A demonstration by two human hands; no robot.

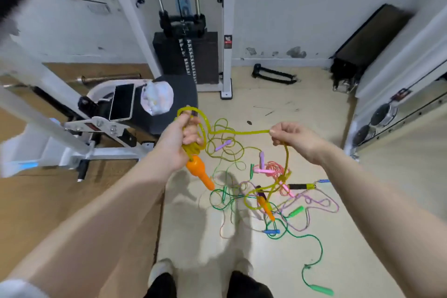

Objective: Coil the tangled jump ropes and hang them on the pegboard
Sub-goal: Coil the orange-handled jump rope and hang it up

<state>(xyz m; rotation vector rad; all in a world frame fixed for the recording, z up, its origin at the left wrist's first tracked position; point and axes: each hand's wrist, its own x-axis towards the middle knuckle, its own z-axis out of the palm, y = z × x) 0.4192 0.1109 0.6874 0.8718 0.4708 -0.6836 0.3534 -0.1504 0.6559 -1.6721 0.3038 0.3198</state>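
My left hand (180, 139) grips a few loops of the yellow jump rope (238, 132), and its orange handle (199, 173) hangs below my fist. My right hand (291, 136) pinches the same yellow rope farther along. From there it drops to the second orange handle (265, 204) on the floor. That handle lies in a tangle of jump ropes (271, 191): green, pink, purple and blue ones with matching handles. A green rope (312, 259) trails toward me and ends in a green handle (321, 290). No pegboard is in view.
A white weight-machine frame (72, 138) and a black seat (174, 97) carrying a phone (122, 101) and a plastic bag stand to the left. A weight stack (191, 60) is ahead, a black cable handle (273, 75) lies by the wall, and my feet (205, 280) are below.
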